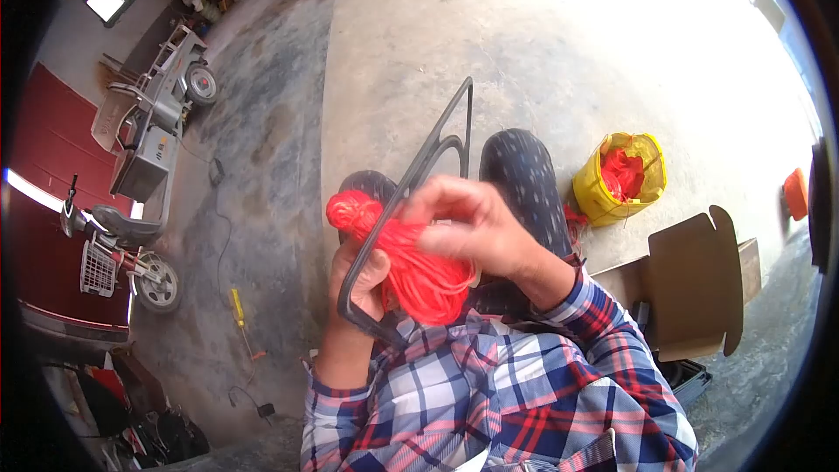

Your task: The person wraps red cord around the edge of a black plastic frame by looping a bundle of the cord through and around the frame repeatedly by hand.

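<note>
A bundle of red yarn, with a tight rounded knob at its upper left, is gripped in my left hand. My left thumb presses against the strands. Across that hand and the yarn runs a black bent-rod frame; whether the left hand also holds it, I cannot tell. My right hand is at the right side of the bundle, fingers curled toward the thumb and slightly blurred. Anything pinched between those fingers is hidden. Both hands are above my lap.
A yellow bucket with red material inside stands right of my knees. An open cardboard box is nearer on the right. A yellow-handled tool and a cable lie on the floor at left, near a parked scooter.
</note>
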`<state>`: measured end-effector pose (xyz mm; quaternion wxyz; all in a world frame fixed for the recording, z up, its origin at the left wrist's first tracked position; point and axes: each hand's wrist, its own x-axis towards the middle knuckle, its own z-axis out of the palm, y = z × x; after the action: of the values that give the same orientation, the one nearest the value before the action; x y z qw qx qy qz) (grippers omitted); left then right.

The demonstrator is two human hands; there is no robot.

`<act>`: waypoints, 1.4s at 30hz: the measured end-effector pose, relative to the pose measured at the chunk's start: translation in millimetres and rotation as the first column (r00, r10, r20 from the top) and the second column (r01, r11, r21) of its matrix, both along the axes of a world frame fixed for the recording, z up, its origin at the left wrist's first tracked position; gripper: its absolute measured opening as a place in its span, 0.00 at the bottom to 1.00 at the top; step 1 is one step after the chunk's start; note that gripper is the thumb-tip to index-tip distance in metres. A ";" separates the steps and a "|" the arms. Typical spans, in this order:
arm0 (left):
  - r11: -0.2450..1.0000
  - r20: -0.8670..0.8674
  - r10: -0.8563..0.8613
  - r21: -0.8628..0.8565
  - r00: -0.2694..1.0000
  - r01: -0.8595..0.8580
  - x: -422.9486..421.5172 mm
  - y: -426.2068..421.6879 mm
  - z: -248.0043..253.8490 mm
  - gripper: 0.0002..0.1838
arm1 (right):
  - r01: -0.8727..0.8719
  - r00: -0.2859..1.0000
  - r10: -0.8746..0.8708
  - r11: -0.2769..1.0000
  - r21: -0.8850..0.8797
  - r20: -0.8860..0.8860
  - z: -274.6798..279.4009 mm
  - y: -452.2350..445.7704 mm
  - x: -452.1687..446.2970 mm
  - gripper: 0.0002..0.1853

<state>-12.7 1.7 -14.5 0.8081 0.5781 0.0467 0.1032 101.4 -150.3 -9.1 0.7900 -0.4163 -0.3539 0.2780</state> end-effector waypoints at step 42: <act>0.930 0.107 -0.202 -0.289 0.973 0.225 -4.9 48.5 -0.8 0.26 | 0.315 0.630 0.013 0.909 0.271 -0.776 -45.3 -11.6 42.7 0.17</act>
<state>-17.6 50.3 -15.4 0.8939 0.4462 -0.0319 0.0280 144.0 -161.9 -54.3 0.9505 -0.1262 0.0024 0.2838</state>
